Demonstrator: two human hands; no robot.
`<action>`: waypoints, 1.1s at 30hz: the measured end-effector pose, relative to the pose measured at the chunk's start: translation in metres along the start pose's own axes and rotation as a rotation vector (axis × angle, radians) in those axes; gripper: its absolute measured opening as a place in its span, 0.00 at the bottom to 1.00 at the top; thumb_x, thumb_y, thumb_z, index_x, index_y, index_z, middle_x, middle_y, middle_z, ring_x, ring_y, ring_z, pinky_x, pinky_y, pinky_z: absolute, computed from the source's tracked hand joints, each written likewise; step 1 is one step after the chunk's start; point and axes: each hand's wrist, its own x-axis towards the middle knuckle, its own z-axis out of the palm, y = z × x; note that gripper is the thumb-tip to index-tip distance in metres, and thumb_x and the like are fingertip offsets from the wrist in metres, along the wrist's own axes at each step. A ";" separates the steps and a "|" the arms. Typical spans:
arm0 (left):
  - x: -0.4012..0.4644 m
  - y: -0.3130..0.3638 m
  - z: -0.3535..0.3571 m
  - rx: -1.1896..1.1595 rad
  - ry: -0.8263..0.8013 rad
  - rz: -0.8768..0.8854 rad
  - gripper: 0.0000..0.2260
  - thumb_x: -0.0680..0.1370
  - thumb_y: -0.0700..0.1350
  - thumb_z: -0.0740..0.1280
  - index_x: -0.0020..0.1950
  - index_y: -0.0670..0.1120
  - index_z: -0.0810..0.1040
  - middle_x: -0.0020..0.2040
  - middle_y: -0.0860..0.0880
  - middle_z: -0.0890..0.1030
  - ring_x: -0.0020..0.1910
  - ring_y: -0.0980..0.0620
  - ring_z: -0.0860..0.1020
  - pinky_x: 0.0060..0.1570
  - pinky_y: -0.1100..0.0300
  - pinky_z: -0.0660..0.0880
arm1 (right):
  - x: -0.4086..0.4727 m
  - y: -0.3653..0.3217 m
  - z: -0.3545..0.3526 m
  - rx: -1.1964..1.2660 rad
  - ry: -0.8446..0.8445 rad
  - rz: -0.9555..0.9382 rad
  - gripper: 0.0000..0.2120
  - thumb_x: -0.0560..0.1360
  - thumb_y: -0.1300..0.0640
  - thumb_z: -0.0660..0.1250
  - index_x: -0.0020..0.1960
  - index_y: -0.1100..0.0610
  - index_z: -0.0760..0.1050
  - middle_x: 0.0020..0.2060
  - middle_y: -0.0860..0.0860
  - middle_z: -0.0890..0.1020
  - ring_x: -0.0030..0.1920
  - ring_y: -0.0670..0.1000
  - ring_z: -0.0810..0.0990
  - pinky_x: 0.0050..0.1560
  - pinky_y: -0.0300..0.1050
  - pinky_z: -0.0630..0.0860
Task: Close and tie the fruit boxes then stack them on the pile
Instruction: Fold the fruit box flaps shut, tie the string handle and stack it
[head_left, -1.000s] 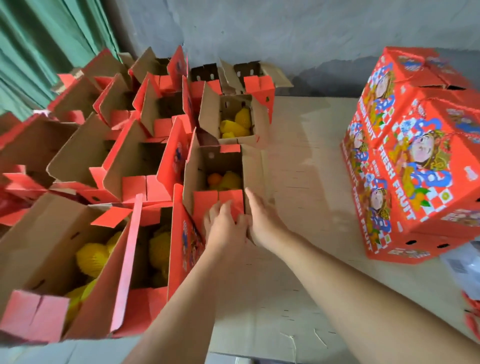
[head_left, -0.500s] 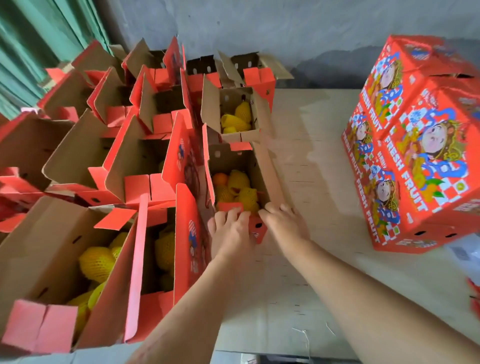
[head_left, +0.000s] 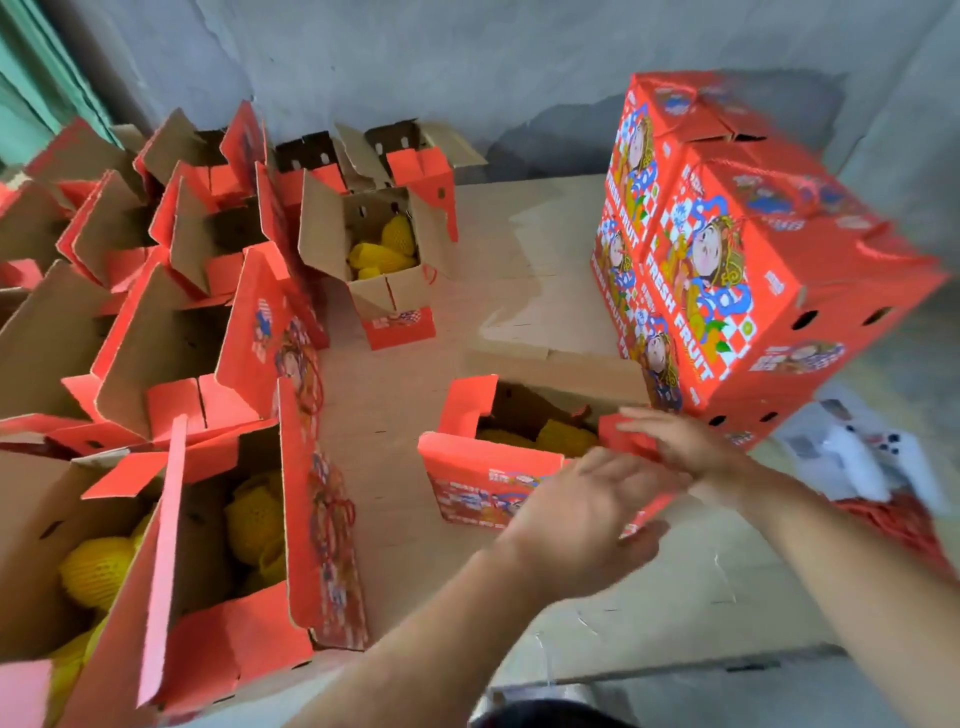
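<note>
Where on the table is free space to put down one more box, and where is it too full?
Bare table lies between the far open box, the stacked pile and the box being handled. A narrower strip runs between that box and the left open boxes. The left side is crowded; white and red items fill the right edge.

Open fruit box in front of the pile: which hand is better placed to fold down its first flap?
Probably the right hand: its fingers already rest on the red flap at the open fruit box's right end. The left hand hovers open before the box's front face, apparently touching nothing.
</note>
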 end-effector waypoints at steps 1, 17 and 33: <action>0.000 -0.014 -0.008 0.082 0.138 -0.039 0.18 0.79 0.46 0.71 0.69 0.47 0.79 0.64 0.48 0.81 0.61 0.44 0.77 0.61 0.48 0.73 | -0.002 0.006 0.000 0.042 0.001 -0.040 0.20 0.78 0.76 0.63 0.69 0.67 0.76 0.75 0.58 0.70 0.72 0.45 0.71 0.64 0.24 0.65; -0.056 -0.092 -0.028 -0.568 0.678 -0.763 0.20 0.78 0.57 0.63 0.52 0.42 0.85 0.44 0.50 0.88 0.43 0.60 0.83 0.44 0.69 0.76 | -0.048 0.013 0.023 0.467 0.151 -0.082 0.25 0.78 0.74 0.67 0.73 0.61 0.73 0.82 0.51 0.55 0.82 0.49 0.54 0.79 0.52 0.62; -0.090 -0.051 0.016 -0.432 0.466 -1.032 0.33 0.70 0.78 0.55 0.61 0.60 0.84 0.68 0.51 0.69 0.71 0.53 0.68 0.76 0.47 0.66 | -0.051 0.052 -0.014 0.157 -0.190 -0.163 0.40 0.78 0.78 0.56 0.77 0.40 0.62 0.81 0.34 0.48 0.80 0.37 0.47 0.70 0.21 0.44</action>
